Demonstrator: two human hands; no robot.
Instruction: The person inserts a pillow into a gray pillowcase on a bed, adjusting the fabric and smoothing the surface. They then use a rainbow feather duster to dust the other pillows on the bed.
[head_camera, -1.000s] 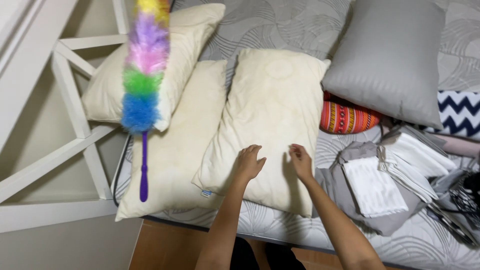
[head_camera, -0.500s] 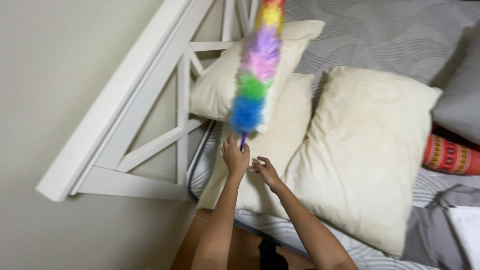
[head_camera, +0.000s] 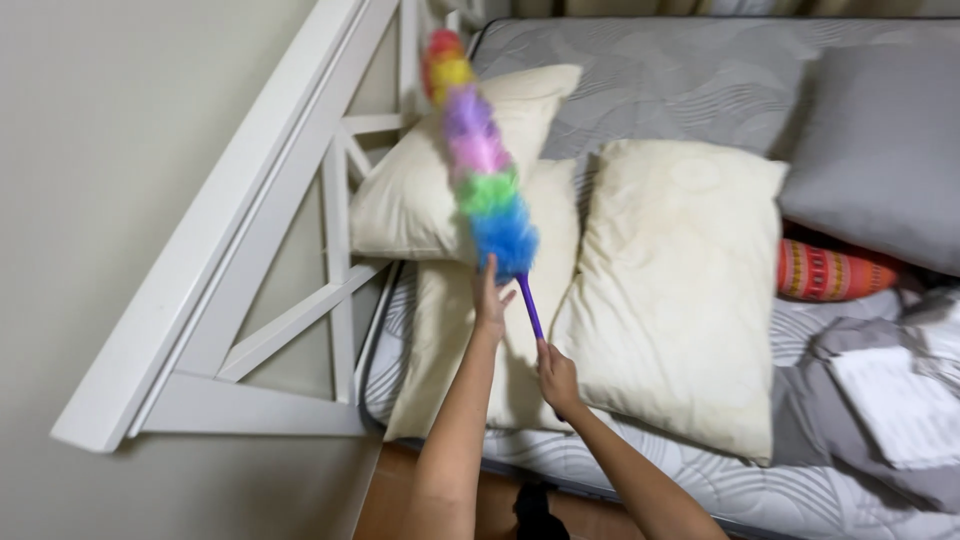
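Right hand (head_camera: 556, 378) fingers grip the duster (head_camera: 483, 180) handle — left hand (head_camera: 489, 297) fingers blurred, cannot tell.

Head view, one frame. Two forearms enter from the lower centre of the frame. Both bare: no sleeves visible up to the bottom edge. No watch, bracelet or wrist strap on either arm. Left hand (head_camera: 489, 300), centre of frame: no glove, no ring discernible. Right hand (head_camera: 556, 376), just below and right of it: likewise ungloved, no ring discernible. Image slightly blurred; nails and fine detail not resolvable. Dark patch at bottom centre between the arms, unidentifiable.
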